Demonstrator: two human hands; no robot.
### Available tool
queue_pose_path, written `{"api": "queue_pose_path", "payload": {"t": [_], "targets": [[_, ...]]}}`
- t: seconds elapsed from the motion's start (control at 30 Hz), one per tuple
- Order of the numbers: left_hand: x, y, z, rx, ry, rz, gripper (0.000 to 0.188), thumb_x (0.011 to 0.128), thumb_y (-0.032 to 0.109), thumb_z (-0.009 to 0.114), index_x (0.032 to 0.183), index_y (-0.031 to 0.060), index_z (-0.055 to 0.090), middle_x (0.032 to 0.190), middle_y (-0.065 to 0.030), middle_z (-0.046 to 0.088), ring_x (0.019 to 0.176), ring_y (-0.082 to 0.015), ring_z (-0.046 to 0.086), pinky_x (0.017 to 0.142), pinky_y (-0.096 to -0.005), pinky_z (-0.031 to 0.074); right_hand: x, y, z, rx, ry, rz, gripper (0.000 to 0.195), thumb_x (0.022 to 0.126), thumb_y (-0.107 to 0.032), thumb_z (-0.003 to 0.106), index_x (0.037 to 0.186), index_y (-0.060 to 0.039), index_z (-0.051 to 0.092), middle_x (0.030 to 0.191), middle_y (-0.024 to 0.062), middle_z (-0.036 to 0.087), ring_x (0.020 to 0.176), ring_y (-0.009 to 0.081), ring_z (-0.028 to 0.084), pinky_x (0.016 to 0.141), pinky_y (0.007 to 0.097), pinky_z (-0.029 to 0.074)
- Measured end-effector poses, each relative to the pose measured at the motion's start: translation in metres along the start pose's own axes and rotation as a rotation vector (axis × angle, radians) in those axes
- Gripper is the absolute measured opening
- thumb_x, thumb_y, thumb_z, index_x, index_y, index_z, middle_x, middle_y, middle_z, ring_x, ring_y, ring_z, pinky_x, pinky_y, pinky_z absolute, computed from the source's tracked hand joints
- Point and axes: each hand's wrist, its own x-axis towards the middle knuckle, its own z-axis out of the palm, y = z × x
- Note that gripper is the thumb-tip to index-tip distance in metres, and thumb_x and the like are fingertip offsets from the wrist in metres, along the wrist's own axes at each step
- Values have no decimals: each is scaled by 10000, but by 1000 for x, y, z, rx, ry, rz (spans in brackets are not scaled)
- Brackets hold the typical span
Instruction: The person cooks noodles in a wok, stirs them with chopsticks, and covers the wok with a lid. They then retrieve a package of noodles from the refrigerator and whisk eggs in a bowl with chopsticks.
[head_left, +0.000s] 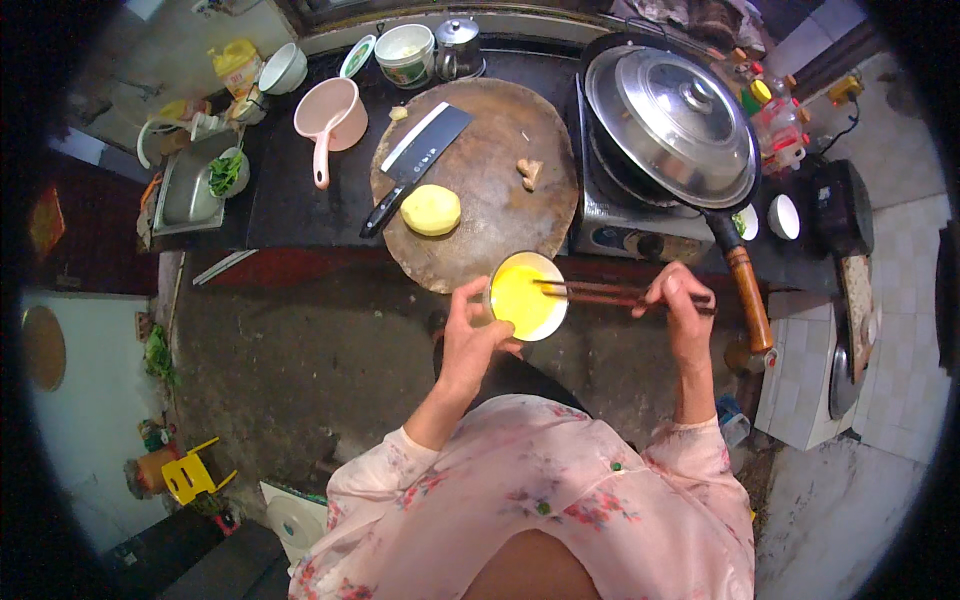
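Observation:
My left hand (478, 330) grips the rim and side of a white bowl (553, 324) of yellow liquid that looks like beaten egg (521, 304). In my right hand (679, 300) is a pair of dark chopsticks (615, 292), their tips in the liquid. The bowl is at the near edge of a round wooden chopping board (487, 225). On that board lie a peeled potato (430, 210), a cleaver (426, 142) with a black handle, a piece of ginger (529, 173) and a small pale piece (398, 113), perhaps garlic.
Right of the board, a lidded wok (675, 127) sits on a gas stove (637, 232), its wooden handle (750, 300) jutting towards me. A pink dipper (345, 112), white tub (405, 56) and metal pot (459, 49) stand behind and left. Further left is a sink (187, 191) with a bowl of greens (225, 172).

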Motion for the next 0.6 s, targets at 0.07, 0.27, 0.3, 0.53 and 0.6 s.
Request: {"api": "queue_pose_path", "payload": {"t": [0.07, 0.27, 0.3, 0.53, 0.6], "targets": [[3, 2, 1, 3, 0, 9, 667, 760, 4, 596, 1368, 35, 322, 1029, -133, 530, 873, -232, 624, 676, -347, 596, -8, 0, -2, 11, -146, -77, 341, 930, -220, 520, 711, 30, 596, 763, 96, 560, 649, 189, 597, 657, 300, 483], [2, 2, 0, -3, -9, 11, 682, 758, -3, 592, 1378, 35, 309, 1028, -133, 530, 856, -225, 627, 673, -339, 594, -4, 7, -5, 36, -66, -73, 365, 936, -234, 510, 681, 17, 580, 729, 94, 533, 634, 200, 596, 614, 313, 514], [1, -1, -1, -12, -8, 13, 682, 760, -4, 591, 1379, 35, 308, 1028, -133, 530, 852, -225, 628, 673, -339, 593, -9, 8, -4, 82, -126, -46, 364, 941, -232, 505, 688, 19, 581, 736, 95, 535, 637, 199, 596, 618, 311, 515], [0, -4, 0, 14, -10, -17, 647, 779, -10, 573, 1370, 35, 314, 1025, -128, 532, 870, -228, 628, 680, -346, 595, -4, 15, -2, 133, -82, -19, 366, 960, -270, 500, 727, 6, 564, 744, 80, 531, 648, 195, 596, 622, 313, 512], [4, -6, 1, -85, -18, -11, 662, 760, -23, 580, 1366, 21, 317, 1060, -159, 520, 848, -244, 646, 660, -331, 594, -5, 12, -1, 216, -91, -34, 378, 964, -288, 497, 721, -4, 559, 745, 80, 533, 636, 196, 600, 617, 313, 504]]}}
